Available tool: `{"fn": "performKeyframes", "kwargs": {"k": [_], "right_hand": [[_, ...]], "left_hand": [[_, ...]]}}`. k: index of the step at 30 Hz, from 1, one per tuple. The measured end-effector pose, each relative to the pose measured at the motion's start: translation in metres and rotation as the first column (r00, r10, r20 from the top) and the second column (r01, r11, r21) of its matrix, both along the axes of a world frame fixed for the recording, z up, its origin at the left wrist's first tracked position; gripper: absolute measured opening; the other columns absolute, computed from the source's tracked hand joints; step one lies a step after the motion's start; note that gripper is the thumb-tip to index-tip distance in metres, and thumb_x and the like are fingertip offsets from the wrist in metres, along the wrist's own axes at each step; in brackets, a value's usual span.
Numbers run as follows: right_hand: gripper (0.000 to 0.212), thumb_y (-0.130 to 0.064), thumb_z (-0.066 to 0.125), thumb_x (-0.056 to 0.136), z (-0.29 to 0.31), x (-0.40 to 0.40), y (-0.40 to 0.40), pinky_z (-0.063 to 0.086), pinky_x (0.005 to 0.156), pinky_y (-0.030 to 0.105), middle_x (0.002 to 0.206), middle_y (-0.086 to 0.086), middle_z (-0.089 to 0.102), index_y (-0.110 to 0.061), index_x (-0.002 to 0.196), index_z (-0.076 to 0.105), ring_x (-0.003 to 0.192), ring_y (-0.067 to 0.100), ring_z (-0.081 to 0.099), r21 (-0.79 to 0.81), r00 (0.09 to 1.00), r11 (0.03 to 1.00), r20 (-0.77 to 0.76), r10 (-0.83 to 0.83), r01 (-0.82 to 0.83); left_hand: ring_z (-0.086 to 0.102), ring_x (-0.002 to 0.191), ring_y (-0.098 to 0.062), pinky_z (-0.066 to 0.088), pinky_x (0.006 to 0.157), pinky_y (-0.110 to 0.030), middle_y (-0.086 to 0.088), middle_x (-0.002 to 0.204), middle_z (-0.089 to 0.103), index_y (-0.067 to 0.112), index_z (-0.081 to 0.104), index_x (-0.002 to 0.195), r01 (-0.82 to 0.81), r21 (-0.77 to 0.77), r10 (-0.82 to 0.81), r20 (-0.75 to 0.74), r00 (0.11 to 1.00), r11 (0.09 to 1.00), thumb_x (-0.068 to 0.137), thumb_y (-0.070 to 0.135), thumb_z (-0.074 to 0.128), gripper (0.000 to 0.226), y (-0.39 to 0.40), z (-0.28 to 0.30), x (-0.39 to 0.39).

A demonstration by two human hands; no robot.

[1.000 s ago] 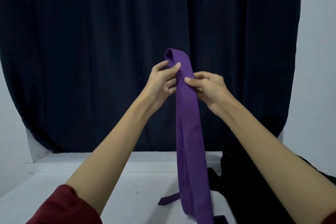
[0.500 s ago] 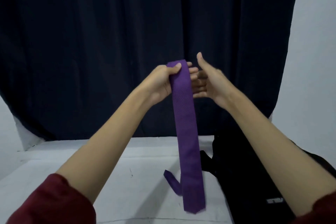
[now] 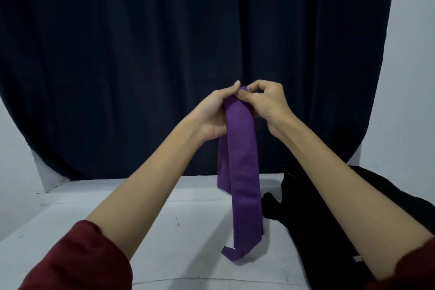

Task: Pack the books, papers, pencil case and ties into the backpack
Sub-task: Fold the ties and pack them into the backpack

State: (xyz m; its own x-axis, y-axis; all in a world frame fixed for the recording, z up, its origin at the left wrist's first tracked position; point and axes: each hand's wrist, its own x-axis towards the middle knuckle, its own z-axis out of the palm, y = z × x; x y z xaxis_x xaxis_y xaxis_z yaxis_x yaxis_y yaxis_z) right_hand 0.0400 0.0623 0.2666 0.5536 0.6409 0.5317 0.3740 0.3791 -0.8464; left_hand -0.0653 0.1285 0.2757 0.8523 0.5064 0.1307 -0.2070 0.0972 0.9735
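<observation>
Above the white counter [image 3: 188, 231], a long purple ribbed-fabric tie [image 3: 244, 172] is held up in front of a dark navy curtain [image 3: 141, 54]. Its top fold is pinched between the thumb and curled fingers of the left hand [image 3: 216, 115], while the fingertips of the right hand [image 3: 266, 101] are curled onto the same fold from the other side. The tie is doubled over, with 2 layers hanging down; its lower end touches the counter and curls there. A black fabric backpack [image 3: 329, 231] lies on the counter just right of the tie, partly hidden by the right forearm; whether it is unzipped cannot be told.

No books, papers or pencil case are seen on the counter, so these are judged to be either already packed or out of view. Only 1 tie is visible, and it is not yet in the backpack. The folding of this tie appears to be the step in hand; more folding and placing it inside are judged to be left.
</observation>
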Motion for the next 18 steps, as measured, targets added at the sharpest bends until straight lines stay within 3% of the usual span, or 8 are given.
{"fn": "performKeyframes", "kwargs": {"k": [3,5,8,14,18], "right_hand": [[0.032,-0.033,0.075,0.079,-0.003,0.003,0.002,0.054,0.064,0.029,0.071,0.0,0.064,-0.006,0.07,0.061,0.072,0.013,0.063,-0.031,0.987,0.993,0.118,-0.108,0.112],[0.032,-0.034,0.074,0.08,-0.007,0.005,0.0,0.048,0.054,0.024,0.073,0.001,0.067,-0.004,0.071,0.064,0.061,0.009,0.06,-0.05,0.971,0.986,0.185,-0.149,0.16],[0.027,-0.024,0.071,0.084,-0.016,0.005,-0.004,0.04,0.041,0.015,0.075,0.003,0.067,-0.002,0.072,0.063,0.047,0.003,0.055,-0.102,0.986,0.993,0.16,-0.05,0.067],[0.024,-0.021,0.069,0.085,-0.036,0.006,-0.008,0.042,0.042,0.016,0.064,-0.001,0.063,0.002,0.085,0.064,0.044,0.005,0.053,-0.134,0.992,0.991,0.127,0.016,0.002],[0.02,-0.022,0.07,0.083,-0.048,0.01,-0.007,0.042,0.045,0.016,0.059,-0.004,0.061,-0.004,0.076,0.063,0.046,0.004,0.053,-0.154,0.994,0.987,0.095,0.054,-0.039]], "left_hand": [[0.068,0.065,-0.017,0.058,0.059,-0.03,-0.004,0.084,0.067,0.012,0.063,0.096,-0.012,-0.055,0.012,0.004,1.0,0.998,0.096,0.026,0.051,0.019,0.0,0.002,0.001],[0.069,0.067,-0.016,0.059,0.059,-0.032,-0.003,0.088,0.068,0.013,0.061,0.11,-0.029,-0.054,0.029,0.001,1.0,0.998,0.097,0.023,0.049,0.02,0.001,0.005,0.001],[0.071,0.079,-0.018,0.059,0.072,-0.037,-0.003,0.095,0.073,0.01,0.055,0.118,-0.03,-0.049,0.03,0.009,0.999,0.998,0.098,0.019,0.046,0.023,0.004,0.008,-0.001],[0.071,0.084,-0.018,0.059,0.073,-0.032,-0.006,0.1,0.073,0.004,0.052,0.126,-0.063,-0.006,0.063,-0.041,0.997,0.998,0.097,0.014,0.049,0.031,0.004,0.018,0.002],[0.07,0.087,-0.016,0.055,0.08,-0.029,-0.005,0.099,0.072,0.005,0.05,0.127,-0.108,0.001,0.108,0.012,0.994,0.994,0.096,0.01,0.05,0.032,0.007,0.028,0.007]]}}
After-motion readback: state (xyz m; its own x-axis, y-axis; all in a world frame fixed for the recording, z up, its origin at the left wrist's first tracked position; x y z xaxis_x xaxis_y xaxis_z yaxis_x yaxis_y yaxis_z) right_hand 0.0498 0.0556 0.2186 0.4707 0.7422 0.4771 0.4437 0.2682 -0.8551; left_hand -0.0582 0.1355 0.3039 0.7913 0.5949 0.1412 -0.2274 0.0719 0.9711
